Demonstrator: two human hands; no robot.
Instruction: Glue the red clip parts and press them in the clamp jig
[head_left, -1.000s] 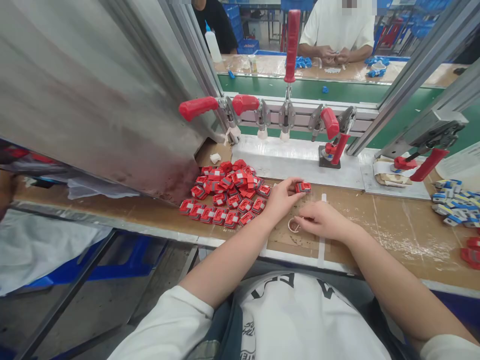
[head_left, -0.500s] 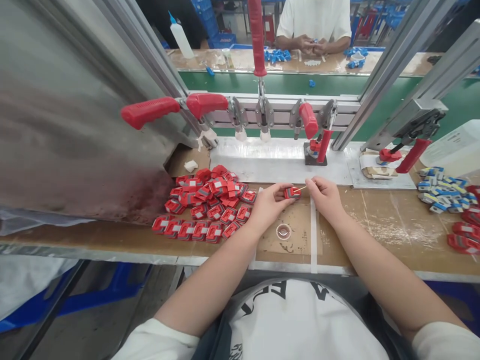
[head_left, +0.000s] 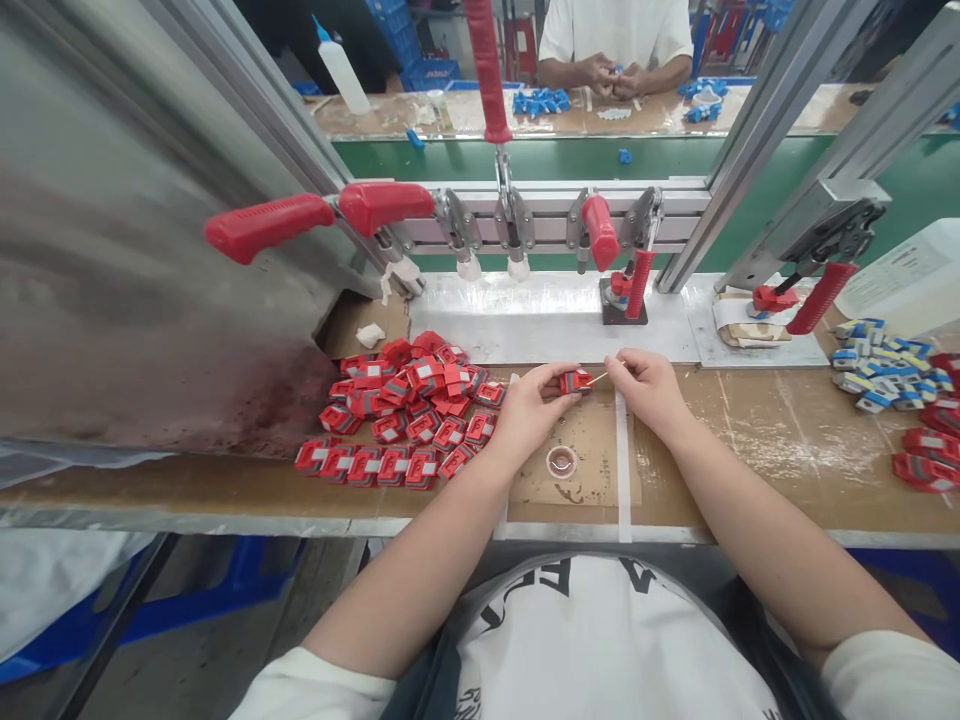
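Note:
Between the thumb and fingers of my left hand [head_left: 531,408] is a small red and grey plastic part [head_left: 576,382]. My right hand [head_left: 646,388] is closed in a pinch on a thin wooden stick [head_left: 599,378], whose tip meets the right side of that part. Below both hands, a small round clear dish [head_left: 561,462] rests on a piece of cardboard [head_left: 600,485]. Left of my left hand lies a heap of similar red parts [head_left: 427,375], with a row of them [head_left: 364,465] along its front.
Red-handled toggle clamps [head_left: 491,80] hang from a metal frame over a metal plate [head_left: 510,320]. At right stand a clamp [head_left: 821,298], a pile of blue, white and yellow parts [head_left: 889,365] and a translucent jug [head_left: 900,275]. Across the green belt [head_left: 555,158], another person [head_left: 616,60] handles blue pieces.
The camera view has shifted slightly, moving the scene a little left in the picture. Both hands keep their grip, and the stick stays at the red part.

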